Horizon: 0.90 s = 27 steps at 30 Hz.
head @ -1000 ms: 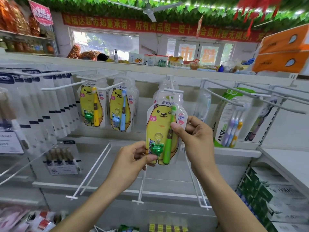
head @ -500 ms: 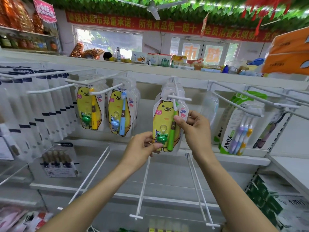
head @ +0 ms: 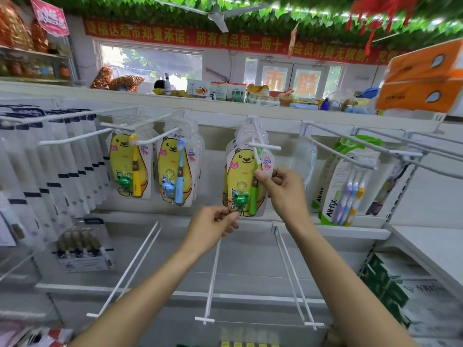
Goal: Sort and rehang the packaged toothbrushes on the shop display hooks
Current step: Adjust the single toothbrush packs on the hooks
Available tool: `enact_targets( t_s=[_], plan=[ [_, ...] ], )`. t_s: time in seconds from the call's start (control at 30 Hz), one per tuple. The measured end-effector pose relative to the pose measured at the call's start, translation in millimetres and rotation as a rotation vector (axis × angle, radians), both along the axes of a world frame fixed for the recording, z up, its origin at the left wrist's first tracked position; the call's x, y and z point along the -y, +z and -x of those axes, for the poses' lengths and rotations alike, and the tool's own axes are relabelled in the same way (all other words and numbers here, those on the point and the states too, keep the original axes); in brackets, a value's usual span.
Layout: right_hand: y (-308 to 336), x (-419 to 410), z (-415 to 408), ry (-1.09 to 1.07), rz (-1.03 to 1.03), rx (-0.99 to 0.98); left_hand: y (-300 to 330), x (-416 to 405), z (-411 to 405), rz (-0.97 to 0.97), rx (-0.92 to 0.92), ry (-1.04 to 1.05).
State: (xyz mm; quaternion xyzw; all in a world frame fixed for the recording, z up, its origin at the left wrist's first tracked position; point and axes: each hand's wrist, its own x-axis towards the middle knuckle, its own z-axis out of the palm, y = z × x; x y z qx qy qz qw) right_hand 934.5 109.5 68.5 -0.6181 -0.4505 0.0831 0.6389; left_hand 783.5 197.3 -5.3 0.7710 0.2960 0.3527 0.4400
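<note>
Hanging a green-brush bear pack (head: 246, 182) on the centre hook (head: 263, 144), that's the step I judge we're in. My right hand (head: 284, 190) pinches the pack at its right edge, thumb on the front beside the green brush handle, fingers curled behind. My left hand (head: 213, 225) pinches the bottom-left corner, just under the frog charm. Both hold the same pack, neither free.

The pack sits upright against a stack of like packs behind it on the same hook, the hook's white crossbar tip in front of the bear's head. Whether the hang hole is truly threaded over the wire I cannot tell; the top of the pack is hidden behind the tip.

To the left hang a yellow-brush pack (head: 130, 166) and a blue-brush pack (head: 176, 171), each on its own hook. To the right, near the right hand, hangs an All-fix multipack (head: 343, 194). The long hooks on the near lower shelf (head: 213, 279) carry nothing.

Risks, as I judge them: letting go before the hole is seated would drop the pack onto the lower shelf. Pushing back with the bottom corner pulled left could skew it and snag the crossbar. Pressing hard could shove the stack behind off line.
</note>
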Motion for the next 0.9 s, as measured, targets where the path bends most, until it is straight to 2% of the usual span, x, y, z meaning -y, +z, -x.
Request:
enact_targets(
  t_s=[0.07,0.2,0.33,0.57,0.7,0.9],
  plan=[
    [-10.7,10.1,0.0,-0.092,0.082,0.104,-10.4,0.9,10.5,-0.062,-0.106,0.014],
    [-39.3,42.4,-1.4,-0.224,0.234,0.31,-21.6,10.0,32.4,-0.236,-0.197,0.034],
    [-59.3,84.5,6.8,-0.251,0.344,0.496,-18.6,34.1,48.3,-0.562,-0.294,0.08],
    [-87.5,169.0,16.7,-0.321,0.512,0.808,-25.8,74.9,35.9,-0.873,-0.401,-0.07],
    [-97.1,214.7,16.8,-0.392,0.555,0.889,-26.5,110.1,19.1,-0.953,-0.37,-0.149],
    [-106.4,285.4,5.5,-0.488,0.629,0.86,-30.4,167.3,-19.3,-0.987,-0.307,-0.295]
  ],
)
